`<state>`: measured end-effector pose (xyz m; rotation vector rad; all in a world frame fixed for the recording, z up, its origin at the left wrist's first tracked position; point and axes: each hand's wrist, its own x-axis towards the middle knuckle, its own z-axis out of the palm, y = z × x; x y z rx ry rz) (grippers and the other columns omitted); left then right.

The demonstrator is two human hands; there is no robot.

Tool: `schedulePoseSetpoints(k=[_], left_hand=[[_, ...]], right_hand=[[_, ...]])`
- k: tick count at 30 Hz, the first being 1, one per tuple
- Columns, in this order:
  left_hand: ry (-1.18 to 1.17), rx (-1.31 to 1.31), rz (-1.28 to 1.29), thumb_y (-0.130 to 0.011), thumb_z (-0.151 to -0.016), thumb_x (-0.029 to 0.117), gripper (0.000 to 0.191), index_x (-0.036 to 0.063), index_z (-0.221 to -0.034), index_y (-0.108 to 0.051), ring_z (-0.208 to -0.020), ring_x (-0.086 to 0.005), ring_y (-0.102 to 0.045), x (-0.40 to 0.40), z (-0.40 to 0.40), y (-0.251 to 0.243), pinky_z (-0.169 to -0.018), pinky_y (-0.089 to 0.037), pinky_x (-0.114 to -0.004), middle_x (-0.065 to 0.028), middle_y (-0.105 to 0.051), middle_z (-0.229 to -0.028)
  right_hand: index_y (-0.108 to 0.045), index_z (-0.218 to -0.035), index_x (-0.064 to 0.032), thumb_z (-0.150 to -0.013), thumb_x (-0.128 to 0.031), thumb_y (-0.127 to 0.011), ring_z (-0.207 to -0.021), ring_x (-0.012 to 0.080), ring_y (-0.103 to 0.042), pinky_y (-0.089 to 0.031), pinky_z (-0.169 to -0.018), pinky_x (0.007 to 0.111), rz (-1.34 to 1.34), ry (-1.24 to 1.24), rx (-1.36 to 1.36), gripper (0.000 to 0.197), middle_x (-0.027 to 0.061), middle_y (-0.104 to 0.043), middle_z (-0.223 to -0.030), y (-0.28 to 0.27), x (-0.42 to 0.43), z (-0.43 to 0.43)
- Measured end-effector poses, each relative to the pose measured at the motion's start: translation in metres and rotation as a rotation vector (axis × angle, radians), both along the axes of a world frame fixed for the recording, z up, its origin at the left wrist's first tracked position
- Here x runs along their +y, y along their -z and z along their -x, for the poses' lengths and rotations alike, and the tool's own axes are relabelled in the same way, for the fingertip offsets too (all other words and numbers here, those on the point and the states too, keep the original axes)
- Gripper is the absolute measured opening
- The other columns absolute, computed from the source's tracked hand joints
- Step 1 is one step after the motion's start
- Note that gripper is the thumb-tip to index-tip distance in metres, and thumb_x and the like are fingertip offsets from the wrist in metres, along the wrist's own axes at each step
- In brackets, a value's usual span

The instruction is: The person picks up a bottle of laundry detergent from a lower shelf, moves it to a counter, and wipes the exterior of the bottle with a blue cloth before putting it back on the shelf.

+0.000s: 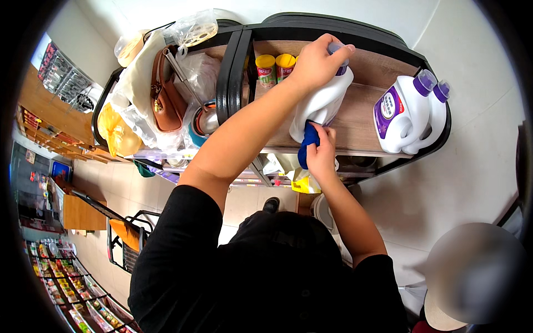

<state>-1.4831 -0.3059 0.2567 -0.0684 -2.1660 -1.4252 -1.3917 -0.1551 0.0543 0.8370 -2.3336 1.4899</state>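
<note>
My left hand grips the capped top of a large white plastic jug with a purple and clear cap, which stands tilted on the wooden shelf board. Below it, my right hand pinches a bunched dark blue cloth against the jug's lower side. My forearm partly covers the shelf. Behind my left wrist stand several small canisters with yellow lids. To the right, two more white jugs with purple caps stand close together; the front one bears a purple label with writing.
A black divider separates this shelf from a left section holding a brown handbag, plastic bags and a yellow bag. Lower shelves hold packages. A folding chair and stocked racks are at left. Another person, blurred, is at lower right.
</note>
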Motion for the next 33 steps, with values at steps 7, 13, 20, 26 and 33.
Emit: schedulePoseSetpoints(k=[7,13,20,26,33], left_hand=[[-0.002,0.019,-0.006,-0.076,-0.097,0.055,0.056,0.0002,-0.109,-0.075,-0.09,-0.0305,-0.078,0.002,0.003,0.001,-0.085,-0.06,-0.04,-0.0192,-0.079,-0.094],[-0.026,0.044,0.009,-0.076,-0.097,0.055,0.056,0.0006,-0.108,-0.075,-0.087,-0.0307,-0.077,-0.001,0.001,0.003,-0.084,-0.06,-0.041,-0.0181,-0.079,-0.092],[0.004,0.033,-0.019,-0.077,-0.096,0.055,0.056,0.0009,-0.108,-0.075,-0.086,-0.0302,-0.077,0.0,0.006,0.003,-0.084,-0.06,-0.041,-0.0182,-0.079,-0.091],[-0.013,0.04,-0.004,-0.077,-0.096,0.055,0.055,0.0013,-0.108,-0.076,-0.087,-0.0308,-0.078,0.006,0.0,0.0,-0.084,-0.06,-0.041,-0.018,-0.079,-0.092],[-0.006,-0.032,0.006,-0.076,-0.1,0.048,0.048,0.0012,-0.109,-0.075,-0.092,-0.0175,-0.073,-0.001,-0.002,-0.003,-0.089,-0.057,-0.033,-0.0095,-0.08,-0.097]], right_hand=[[-0.069,-0.139,-0.0062,-0.094,0.001,-0.07,-0.112,0.0405,-0.067,-0.057,-0.098,0.044,0.368,-0.087,-0.405,0.045,0.0197,-0.06,-0.123,0.022,0.004,-0.01],[-0.076,-0.131,-0.0077,-0.081,0.006,-0.071,-0.112,0.0375,-0.064,-0.055,-0.099,0.044,0.074,0.005,0.237,0.052,0.0175,-0.058,-0.121,-0.038,0.025,-0.006],[-0.071,-0.142,-0.0112,-0.08,0.004,-0.074,-0.117,0.0396,-0.06,-0.052,-0.105,0.048,-0.099,-0.03,0.192,0.065,0.0184,-0.055,-0.125,-0.019,0.01,0.015],[-0.073,-0.139,-0.0069,-0.092,0.0,-0.069,-0.111,0.0333,-0.066,-0.055,-0.1,0.04,0.285,-0.011,-0.22,0.048,0.0158,-0.06,-0.121,0.021,0.003,-0.012],[-0.076,-0.136,-0.0101,-0.075,0.01,-0.071,-0.11,0.0373,-0.063,-0.054,-0.1,0.045,0.04,-0.008,0.325,0.065,0.0173,-0.058,-0.122,-0.06,0.022,-0.004]])
